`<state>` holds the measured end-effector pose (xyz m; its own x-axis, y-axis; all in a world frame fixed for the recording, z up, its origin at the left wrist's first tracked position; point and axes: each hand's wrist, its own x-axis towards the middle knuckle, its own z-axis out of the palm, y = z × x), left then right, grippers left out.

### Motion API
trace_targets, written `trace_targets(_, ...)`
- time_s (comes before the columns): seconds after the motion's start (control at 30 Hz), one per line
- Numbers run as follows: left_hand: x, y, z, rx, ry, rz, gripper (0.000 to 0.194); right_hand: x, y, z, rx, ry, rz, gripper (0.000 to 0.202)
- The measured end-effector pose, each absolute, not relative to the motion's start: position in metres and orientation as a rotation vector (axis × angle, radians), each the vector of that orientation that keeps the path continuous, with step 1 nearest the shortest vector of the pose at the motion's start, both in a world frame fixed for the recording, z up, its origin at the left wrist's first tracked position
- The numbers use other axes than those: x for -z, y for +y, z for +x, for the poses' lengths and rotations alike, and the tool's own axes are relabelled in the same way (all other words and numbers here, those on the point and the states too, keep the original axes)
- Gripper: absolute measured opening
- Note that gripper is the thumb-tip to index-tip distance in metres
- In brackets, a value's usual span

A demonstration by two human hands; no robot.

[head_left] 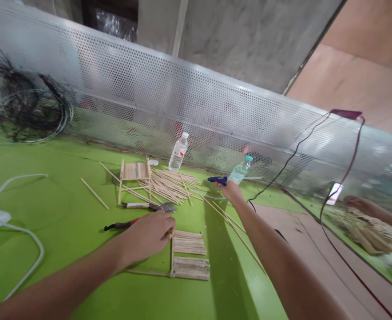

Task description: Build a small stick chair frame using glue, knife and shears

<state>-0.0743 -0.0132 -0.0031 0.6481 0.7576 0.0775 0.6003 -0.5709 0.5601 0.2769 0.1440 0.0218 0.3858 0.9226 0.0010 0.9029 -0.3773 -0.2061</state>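
Observation:
My right hand (232, 192) is closed round the handle of a blue glue gun (217, 180), its nozzle pointing left above the green table. Lower down, my left hand (156, 231) is closed, fingers curled at the top corner of a small stick frame (192, 267). That frame lies flat, with two slatted panels on its right and a long stick running left from its bottom corner. My left fingertips are partly hidden. Just beyond the left hand lie pliers (139, 205) with a pale handle, and a red-and-black handled tool (120, 225) sits partly under the wrist.
A pile of thin sticks (171, 184) lies beside a small slatted stick piece (136, 170) with legs. Two bottles (179, 152) (241, 170) stand near a perforated metal screen (209, 102). Wire coil (32, 106), white cable (37, 240), dark hanging cables (344, 173) and another person's arm (378, 213) flank the area.

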Motion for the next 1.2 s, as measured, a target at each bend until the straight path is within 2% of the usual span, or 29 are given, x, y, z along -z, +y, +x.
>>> trace_targets(0.27, 0.009, -0.011, -0.078, -0.459, 1.055, 2.393, 0.023, -0.014, 0.126, 0.285, -0.208, -1.630, -2.407, 0.039)
trace_targets(0.47, 0.009, -0.009, -0.076, -0.409, 1.105, 2.390, 0.022, -0.012, 0.107, 0.285, -0.080, -1.630, -2.259, 0.039)
trace_targets(0.73, 0.015, -0.012, -0.075, -0.392, 1.085, 2.433, 0.023, -0.009, 0.031, 0.262, 0.273, -1.788, -1.765, 0.040)
trace_targets(0.8, 0.014, -0.013, -0.075, -0.379, 1.094, 2.438, 0.025, -0.009, 0.010, 0.251, 0.306, -1.860, -1.614, 0.033)
trace_targets(0.97, 0.008, -0.018, -0.075, -0.332, 1.136, 2.446, 0.037, 0.001, -0.021, 0.225, 0.181, -2.066, -1.337, 0.019)
trace_targets(1.2, 0.002, -0.020, -0.070, -0.207, 1.186, 2.474, 0.048, 0.004, -0.035, 0.229, 0.014, -2.137, -1.233, 0.016)
